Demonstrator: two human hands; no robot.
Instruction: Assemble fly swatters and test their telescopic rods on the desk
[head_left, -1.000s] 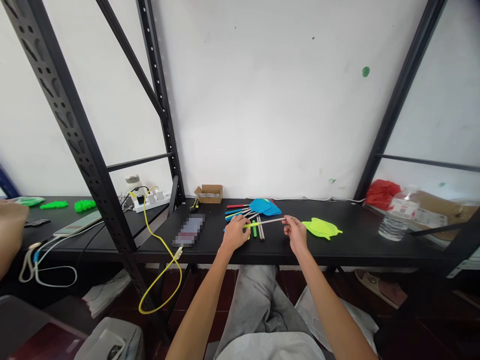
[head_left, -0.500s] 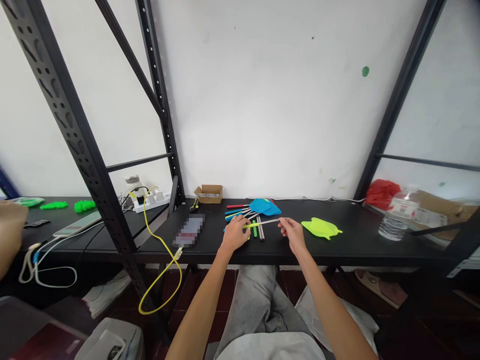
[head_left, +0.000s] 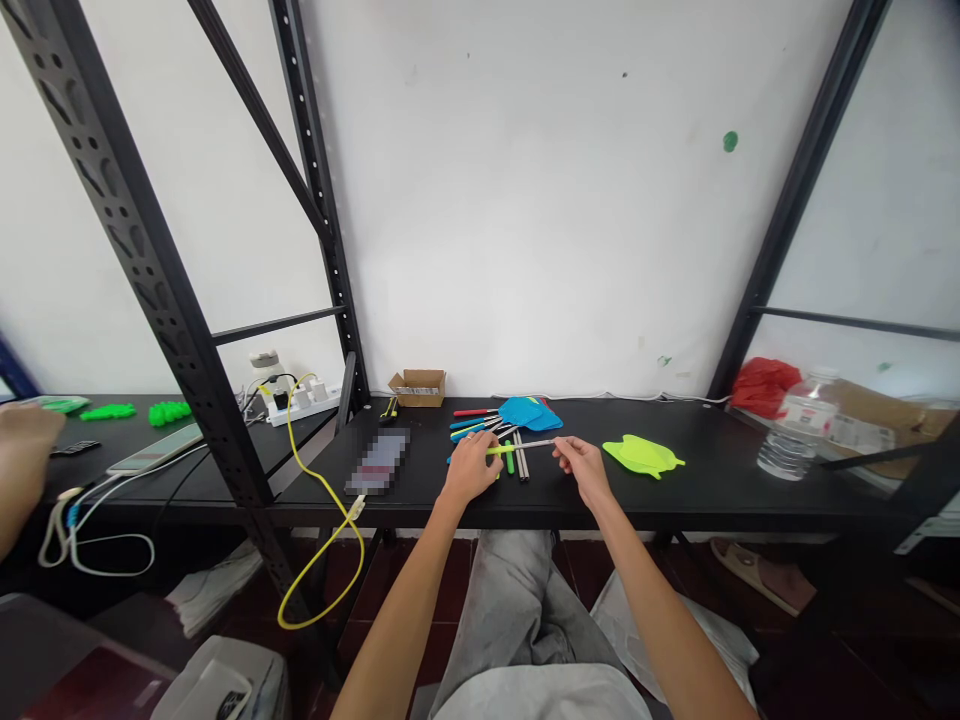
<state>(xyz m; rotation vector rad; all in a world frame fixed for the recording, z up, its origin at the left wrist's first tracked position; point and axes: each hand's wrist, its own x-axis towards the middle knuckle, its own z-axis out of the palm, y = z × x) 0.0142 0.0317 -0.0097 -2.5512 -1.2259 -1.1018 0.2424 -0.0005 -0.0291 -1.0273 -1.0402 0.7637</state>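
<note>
A thin silver rod with a yellow-green handle point(head_left: 498, 451) spans the gap between my hands. My left hand point(head_left: 472, 467) is closed around the handle. At the far tip of the rod, my right hand point(head_left: 580, 462) has its fingers pinched together. Behind my left hand lies a bunch of similar rods with red and blue handles, and flat blue pieces point(head_left: 529, 413) rest at their right end. A short green handle point(head_left: 509, 458) and loose silver rods point(head_left: 521, 459) sit just under the held rod. Right of my right hand are flat yellow-green pieces point(head_left: 643, 456), stacked.
On the left of the black table point(head_left: 697, 495) are a phone point(head_left: 379, 461) on a yellow cable and a small open cardboard box point(head_left: 418, 388). A water bottle point(head_left: 796, 425) stands at the right. Black shelf posts rise on both sides. Another person's hand point(head_left: 26, 450) shows far left.
My right hand has shifted slightly left along with the rod's tip. My left hand looks still. The other person's hand at the far left has moved a little to the right.
</note>
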